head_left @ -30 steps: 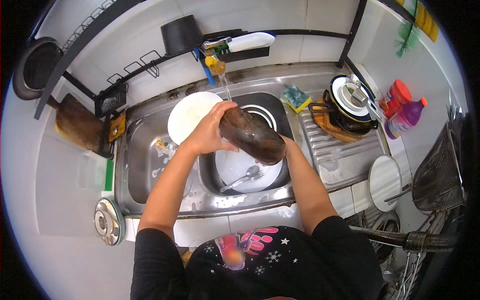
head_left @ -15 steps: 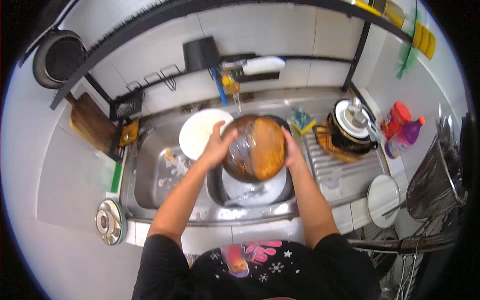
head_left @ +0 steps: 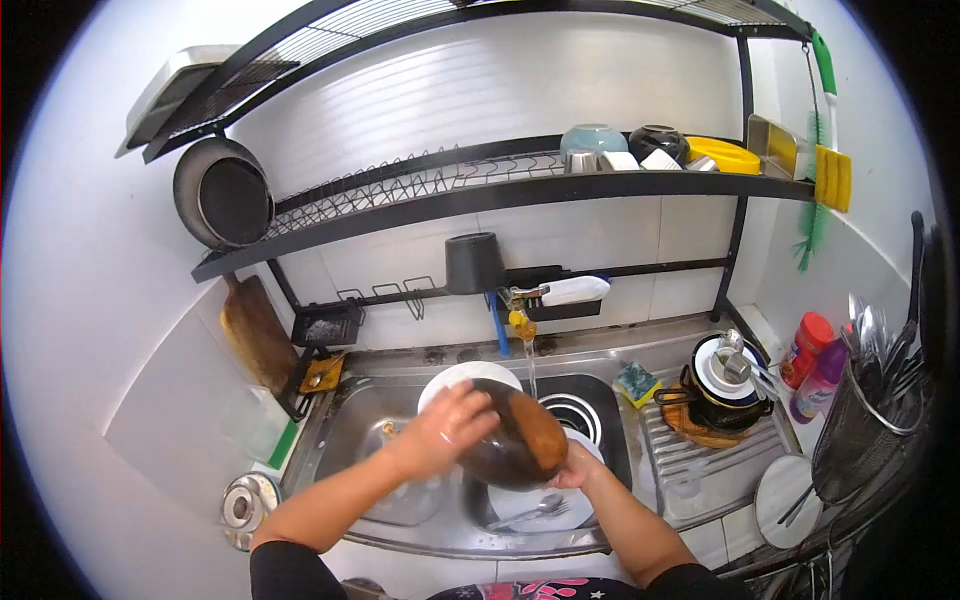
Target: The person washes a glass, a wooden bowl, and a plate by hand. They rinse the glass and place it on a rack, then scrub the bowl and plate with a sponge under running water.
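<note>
A wooden bowl, dark brown with an orange-brown patch, is tilted over the right sink basin. My right hand grips its lower right edge. Across the bowl's upper left side, my left hand lies with fingers stretched out, slightly blurred. Water runs from the tap in a thin stream just behind the bowl. A white plate shows partly behind the bowl and my left hand. Below the bowl, in the basin, lie another white plate and a fork.
A green-and-yellow sponge rests right of the basin. A black pot with stacked dishes stands on the drainboard, near bottles. Overhead runs a black dish rack. A cutlery basket is at right, a cutting board at left.
The view has tilted up, showing more of the rack. The bowl has turned and tilted. My left hand has shifted onto its side, and my right hand now holds it lower down.
</note>
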Tool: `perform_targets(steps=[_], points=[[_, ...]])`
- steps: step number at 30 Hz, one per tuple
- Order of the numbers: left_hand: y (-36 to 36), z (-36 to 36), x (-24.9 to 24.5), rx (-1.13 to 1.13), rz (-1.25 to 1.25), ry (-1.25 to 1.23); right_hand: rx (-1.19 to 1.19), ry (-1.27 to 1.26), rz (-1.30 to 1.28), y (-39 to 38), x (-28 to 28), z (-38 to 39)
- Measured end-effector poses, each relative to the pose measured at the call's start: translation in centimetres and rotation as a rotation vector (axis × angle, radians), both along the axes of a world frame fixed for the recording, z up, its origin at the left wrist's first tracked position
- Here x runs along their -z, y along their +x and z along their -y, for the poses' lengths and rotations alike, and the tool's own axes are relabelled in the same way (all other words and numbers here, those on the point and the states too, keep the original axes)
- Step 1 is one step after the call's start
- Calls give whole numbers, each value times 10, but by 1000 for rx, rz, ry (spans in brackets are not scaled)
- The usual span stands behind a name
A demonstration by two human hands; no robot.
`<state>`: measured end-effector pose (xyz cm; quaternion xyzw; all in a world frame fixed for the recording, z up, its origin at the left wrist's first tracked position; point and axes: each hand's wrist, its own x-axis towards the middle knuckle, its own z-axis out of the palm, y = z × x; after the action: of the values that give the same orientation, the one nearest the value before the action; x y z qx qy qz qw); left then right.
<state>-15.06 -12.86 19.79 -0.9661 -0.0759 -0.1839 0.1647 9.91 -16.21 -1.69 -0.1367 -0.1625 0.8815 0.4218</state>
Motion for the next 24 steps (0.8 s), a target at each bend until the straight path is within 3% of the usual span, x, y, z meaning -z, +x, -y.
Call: perform_targets(steps=[3, 4, 9, 11, 12, 13, 15, 17, 20, 23, 24], points=[[-29, -3, -32, -36, 159, -294, -148, 84, 611, -13, -26, 6], [-40, 0, -44, -56, 151, -257, -89, 126, 655, -14, -51, 18], [-98, 41, -143, -284, 92, 93, 3, 101, 694, 10, -14, 13], [-131, 49, -188, -261, 283, 199, 38, 89, 711, 15, -1, 10], [-151, 54, -210, -206, 747, -323, 53, 90, 720, 17, 2, 8], [-165, 49, -245, -49, 460, 330, 65, 91, 730, 17, 4, 7], [-176, 59, -305, -261, 557, 837, 74, 109, 725, 16, 6, 6], [-175, 54, -362, -429, 682, 1139, 83, 126, 694, 15, 7, 5], [-158, 24, -442, -536, 751, 1363, 87, 131, 703, 10, 13, 4], [-104, -7, -470, -348, 775, 1398, 89, 153, 742, 7, 13, 6], [-83, -14, -473, -411, 815, 1337, 89, 158, 756, 7, 16, 6]])
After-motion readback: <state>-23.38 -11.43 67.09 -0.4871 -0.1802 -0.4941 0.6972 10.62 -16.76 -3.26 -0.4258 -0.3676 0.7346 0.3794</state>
